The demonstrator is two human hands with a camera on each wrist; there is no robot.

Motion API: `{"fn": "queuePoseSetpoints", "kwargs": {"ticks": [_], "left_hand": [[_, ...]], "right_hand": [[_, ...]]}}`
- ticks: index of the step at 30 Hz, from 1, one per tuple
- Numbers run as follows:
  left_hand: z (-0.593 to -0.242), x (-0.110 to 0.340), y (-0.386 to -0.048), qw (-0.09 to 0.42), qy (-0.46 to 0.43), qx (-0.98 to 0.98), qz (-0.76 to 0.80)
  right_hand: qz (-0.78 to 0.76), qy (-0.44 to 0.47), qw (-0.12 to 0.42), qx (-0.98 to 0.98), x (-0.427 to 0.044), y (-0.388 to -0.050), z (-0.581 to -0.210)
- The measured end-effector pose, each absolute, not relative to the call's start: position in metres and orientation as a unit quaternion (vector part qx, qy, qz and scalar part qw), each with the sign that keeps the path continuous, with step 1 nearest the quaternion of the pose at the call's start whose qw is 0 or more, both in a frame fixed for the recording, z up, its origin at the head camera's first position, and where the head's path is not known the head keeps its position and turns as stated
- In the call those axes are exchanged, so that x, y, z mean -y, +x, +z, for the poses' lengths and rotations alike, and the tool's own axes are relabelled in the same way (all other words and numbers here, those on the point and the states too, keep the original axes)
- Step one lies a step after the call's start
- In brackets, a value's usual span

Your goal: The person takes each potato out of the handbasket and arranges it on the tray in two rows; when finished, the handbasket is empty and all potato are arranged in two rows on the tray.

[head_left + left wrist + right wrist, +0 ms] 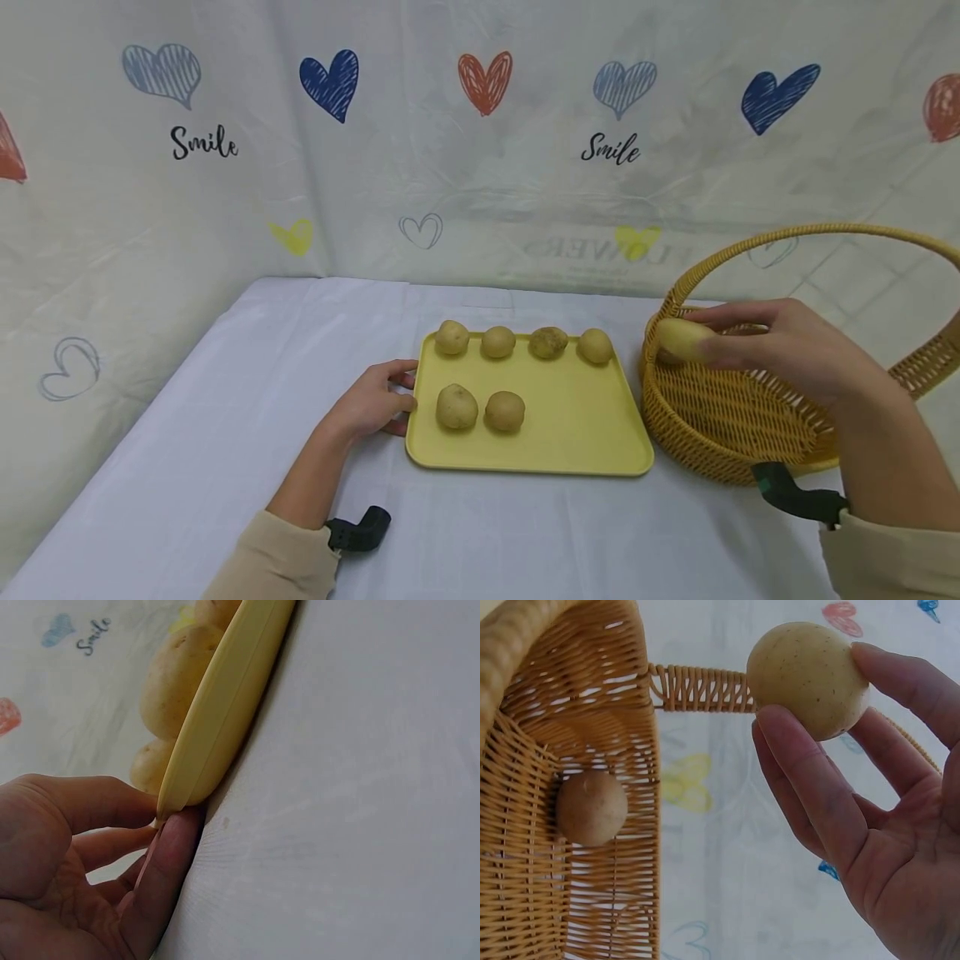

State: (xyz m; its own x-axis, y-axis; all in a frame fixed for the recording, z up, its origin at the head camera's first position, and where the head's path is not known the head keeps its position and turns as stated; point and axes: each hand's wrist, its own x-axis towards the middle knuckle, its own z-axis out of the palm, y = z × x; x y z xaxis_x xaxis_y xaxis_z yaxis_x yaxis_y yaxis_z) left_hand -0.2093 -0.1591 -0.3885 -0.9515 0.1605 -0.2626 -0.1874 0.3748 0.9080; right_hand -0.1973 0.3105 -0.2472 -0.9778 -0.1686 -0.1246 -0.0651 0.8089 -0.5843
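Observation:
My right hand [802, 350] pinches a pale potato [684, 339] between thumb and fingertips, above the left side of the wicker basket [675, 433]. In the right wrist view the held potato [806, 679] looks round and lightly speckled. One other potato [592, 808] lies inside the basket. At the tray's left edge, my left hand [375, 398] grips the rim of the yellow tray [577, 417]; the left wrist view shows the thumb over the rim and a finger under it. On the tray sit several potatoes, a back row with a darker, blotched potato [548, 342] and two potatoes in front.
The basket stands close to the tray's right side, and its tall arched handle [810, 229] rises over it. A white cloth [480, 533] covers the table. Behind hangs a pale curtain [450, 183] printed with hearts.

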Motion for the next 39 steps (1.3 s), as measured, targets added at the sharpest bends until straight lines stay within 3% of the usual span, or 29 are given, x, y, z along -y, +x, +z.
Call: {"fn": "queuePoseSetpoints", "kwargs": {"ticks": [18, 39], "left_hand": [[-0.390, 0.157, -0.210, 0.157, -0.006, -0.817, 0.555], [-0.389, 0.158, -0.210, 0.156, -0.011, -0.817, 0.555]], "right_hand": [[-0.326, -0.113, 0.062, -0.937, -0.286, -0.193, -0.252], [-0.366, -0.102, 0.083, -0.921, -0.253, -0.198, -0.269]]}}
